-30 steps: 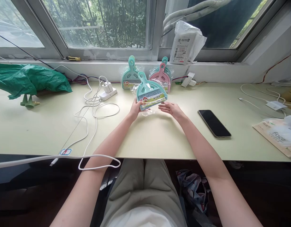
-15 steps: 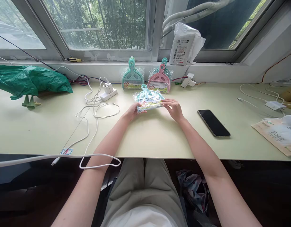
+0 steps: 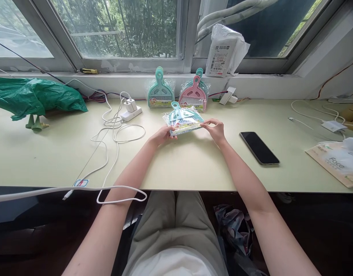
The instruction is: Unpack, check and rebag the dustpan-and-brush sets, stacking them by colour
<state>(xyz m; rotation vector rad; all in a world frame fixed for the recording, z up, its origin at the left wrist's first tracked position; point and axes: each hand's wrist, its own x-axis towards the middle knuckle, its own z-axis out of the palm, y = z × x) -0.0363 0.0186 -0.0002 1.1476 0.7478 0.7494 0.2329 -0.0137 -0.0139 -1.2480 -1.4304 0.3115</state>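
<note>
A long pale yellow-green desk (image 3: 193,168) is running along the wall under a wide window (image 3: 121,30). Daylight is coming through the glass, and green trees are showing behind it. The grey window frame (image 3: 188,34) is standing above the desk, and a white sill (image 3: 79,78) is lying just between them. Right of the window frame, the wall is turning at an angle. Under the desk the space is staying dark.

Black phone (image 3: 259,147), green bag (image 3: 35,96), white charger (image 3: 131,109).
</note>
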